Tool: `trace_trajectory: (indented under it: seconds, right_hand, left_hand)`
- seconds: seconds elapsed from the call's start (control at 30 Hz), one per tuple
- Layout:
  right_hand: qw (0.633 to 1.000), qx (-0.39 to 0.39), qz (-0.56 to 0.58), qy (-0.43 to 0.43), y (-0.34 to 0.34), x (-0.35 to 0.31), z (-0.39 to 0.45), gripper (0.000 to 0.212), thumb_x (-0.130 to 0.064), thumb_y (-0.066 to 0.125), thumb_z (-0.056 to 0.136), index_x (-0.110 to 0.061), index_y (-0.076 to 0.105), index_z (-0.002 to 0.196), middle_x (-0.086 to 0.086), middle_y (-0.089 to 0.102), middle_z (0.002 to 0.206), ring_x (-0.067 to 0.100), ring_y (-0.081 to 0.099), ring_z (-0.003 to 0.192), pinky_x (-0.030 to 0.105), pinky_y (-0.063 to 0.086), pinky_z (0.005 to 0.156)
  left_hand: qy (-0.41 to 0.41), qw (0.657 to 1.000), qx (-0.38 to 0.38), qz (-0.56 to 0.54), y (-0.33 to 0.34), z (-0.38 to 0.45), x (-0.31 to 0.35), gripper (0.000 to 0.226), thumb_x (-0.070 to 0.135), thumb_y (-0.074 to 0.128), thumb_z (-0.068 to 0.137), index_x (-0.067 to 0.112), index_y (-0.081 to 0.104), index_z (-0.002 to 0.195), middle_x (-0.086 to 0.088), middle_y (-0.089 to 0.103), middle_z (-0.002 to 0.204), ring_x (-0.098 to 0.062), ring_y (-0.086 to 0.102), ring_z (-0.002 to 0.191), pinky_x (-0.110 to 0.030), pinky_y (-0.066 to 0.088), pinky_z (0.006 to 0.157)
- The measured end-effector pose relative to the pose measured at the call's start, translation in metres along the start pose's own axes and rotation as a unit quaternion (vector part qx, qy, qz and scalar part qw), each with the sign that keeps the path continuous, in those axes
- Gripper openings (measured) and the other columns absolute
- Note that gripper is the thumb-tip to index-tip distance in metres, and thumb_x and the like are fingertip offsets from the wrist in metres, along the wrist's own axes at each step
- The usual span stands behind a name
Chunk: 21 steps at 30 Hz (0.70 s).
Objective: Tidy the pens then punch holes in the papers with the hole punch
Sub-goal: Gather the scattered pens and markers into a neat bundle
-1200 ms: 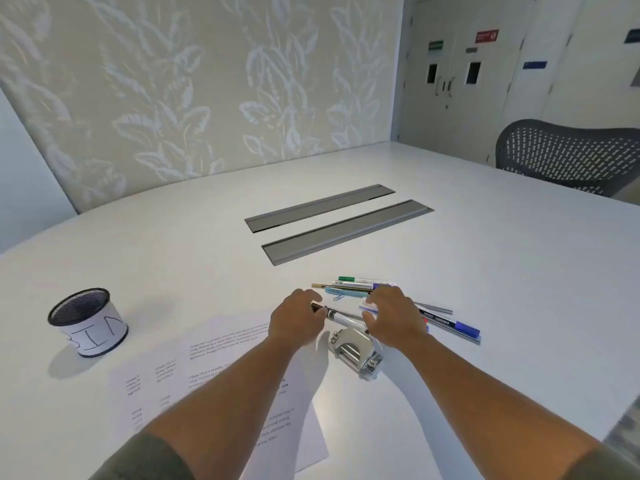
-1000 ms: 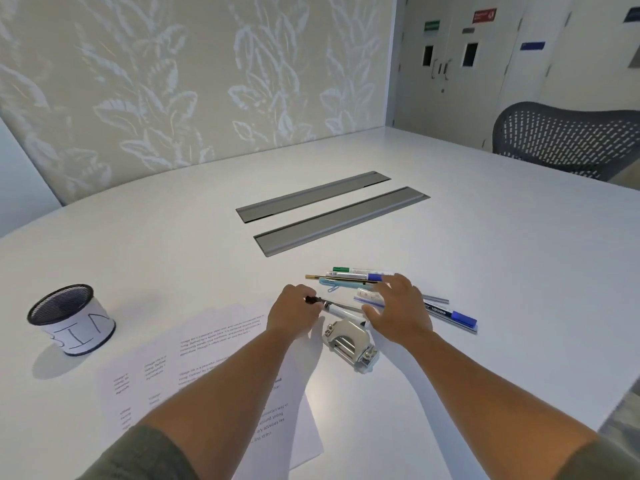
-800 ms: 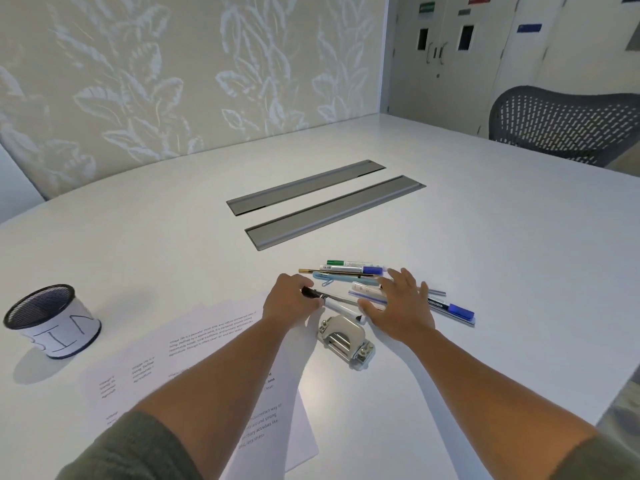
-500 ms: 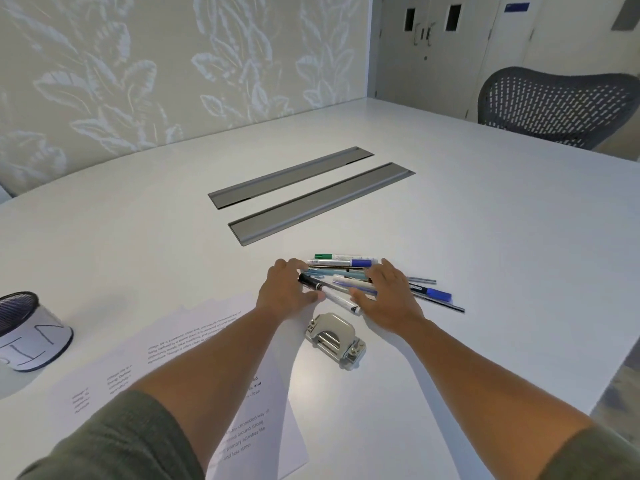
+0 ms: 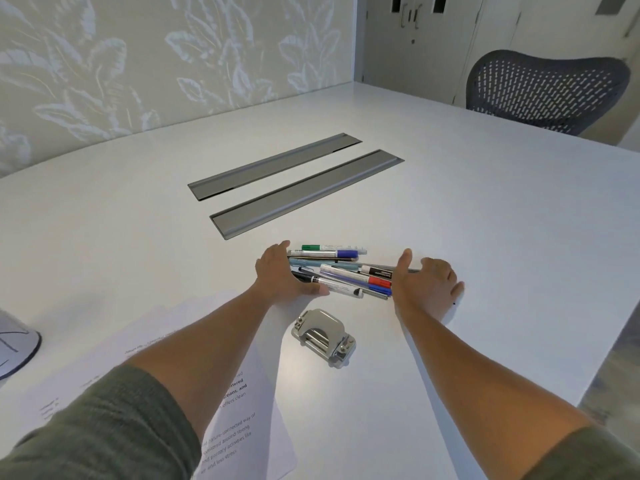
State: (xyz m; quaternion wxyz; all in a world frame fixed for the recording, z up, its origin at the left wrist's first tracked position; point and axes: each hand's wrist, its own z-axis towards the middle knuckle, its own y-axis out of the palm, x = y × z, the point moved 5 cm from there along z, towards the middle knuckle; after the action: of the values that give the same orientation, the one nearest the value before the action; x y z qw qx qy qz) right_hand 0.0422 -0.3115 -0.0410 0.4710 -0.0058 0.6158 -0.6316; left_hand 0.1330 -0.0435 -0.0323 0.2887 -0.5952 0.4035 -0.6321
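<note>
A loose pile of coloured plastic pens [image 5: 341, 273] is flanked by the flat, unclenched left hand [image 5: 282, 276] and right hand [image 5: 424, 284], far of the grey metal hole punch [image 5: 323, 336].

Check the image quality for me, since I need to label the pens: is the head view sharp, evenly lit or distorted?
Head view: soft, even light with faint shadows under the hole punch and arms; pens between left hand and right hand fairly sharp, labels too small to read; wide-angle bending at the table edges; paper text partly readable.
</note>
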Motion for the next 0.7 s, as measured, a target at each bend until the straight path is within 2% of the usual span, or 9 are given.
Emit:
trace_trajectory:
  seconds: [0.1,0.2,0.27,0.37,0.43,0.53,0.6,0.7]
  right_hand:
    - [0.998,-0.014,0.059,0.030,0.001,-0.001,0.001,0.062,-0.057,0.035,0.096,-0.010,0.064,0.124,0.007,0.057,0.133,0.026,0.044,0.131,0.044,0.024,0.116]
    - [0.991,-0.042,0.120,0.044,0.003,-0.008,0.000,0.061,-0.061,0.034,0.094,-0.016,0.062,0.125,0.000,0.058,0.134,0.021,0.050,0.126,0.041,0.041,0.104]
    - [0.985,-0.075,0.156,0.023,0.010,-0.017,-0.003,0.057,-0.059,0.037,0.095,-0.017,0.061,0.126,-0.002,0.058,0.133,0.019,0.055,0.121,0.038,0.045,0.099]
    - [0.977,-0.097,0.191,-0.001,0.013,-0.025,-0.006,0.053,-0.058,0.040,0.096,-0.017,0.062,0.123,-0.003,0.061,0.129,0.018,0.059,0.115,0.036,0.047,0.097]
    - [0.976,-0.091,0.198,-0.006,0.009,-0.025,-0.004,0.051,-0.059,0.040,0.096,-0.020,0.064,0.119,-0.005,0.062,0.126,0.017,0.060,0.111,0.036,0.048,0.095]
    - [0.981,-0.025,0.190,0.002,-0.006,-0.020,-0.002,0.050,-0.060,0.035,0.096,-0.023,0.066,0.110,-0.008,0.062,0.120,0.019,0.061,0.106,0.036,0.049,0.090]
    - [0.989,0.012,0.144,0.026,-0.015,-0.013,0.000,0.054,-0.060,0.029,0.096,-0.024,0.067,0.110,-0.008,0.062,0.121,0.021,0.058,0.110,0.040,0.048,0.093]
    - [0.992,-0.029,0.115,0.040,-0.009,-0.004,0.005,0.059,-0.057,0.030,0.097,-0.016,0.063,0.123,-0.001,0.058,0.133,0.023,0.051,0.122,0.043,0.040,0.104]
  left_hand:
    - [0.012,1.000,-0.004,-0.026,0.002,0.001,0.003,0.122,0.060,0.089,0.061,0.013,0.027,0.156,-0.006,0.035,0.158,-0.023,0.029,0.148,-0.041,0.021,0.122]
    - [0.034,0.997,-0.031,-0.059,0.003,0.002,0.007,0.118,0.051,0.091,0.064,0.013,0.027,0.156,-0.007,0.034,0.158,-0.025,0.030,0.146,-0.043,0.025,0.121]
    - [0.044,0.995,-0.048,-0.080,0.005,0.001,0.012,0.115,0.047,0.092,0.064,0.013,0.029,0.154,-0.007,0.037,0.156,-0.026,0.033,0.144,-0.044,0.028,0.120]
    - [0.064,0.994,-0.049,-0.074,0.007,0.001,0.018,0.112,0.052,0.093,0.060,0.014,0.037,0.149,-0.007,0.044,0.149,-0.026,0.040,0.138,-0.044,0.031,0.117]
    - [0.059,0.993,-0.056,-0.082,0.008,0.002,0.015,0.114,0.050,0.093,0.061,0.015,0.033,0.152,-0.006,0.039,0.153,-0.026,0.036,0.141,-0.045,0.031,0.118]
    - [0.047,0.993,-0.053,-0.096,0.007,0.006,0.008,0.119,0.050,0.092,0.061,0.020,0.027,0.156,-0.005,0.030,0.156,-0.024,0.030,0.144,-0.042,0.030,0.117]
    - [0.057,0.995,-0.040,-0.078,0.006,0.008,0.006,0.118,0.055,0.090,0.060,0.021,0.028,0.154,-0.005,0.031,0.155,-0.024,0.029,0.143,-0.043,0.030,0.116]
    - [0.087,0.995,-0.041,-0.015,0.001,0.013,0.010,0.125,0.068,0.086,0.054,0.019,0.029,0.153,-0.003,0.035,0.151,-0.024,0.032,0.140,-0.043,0.031,0.115]
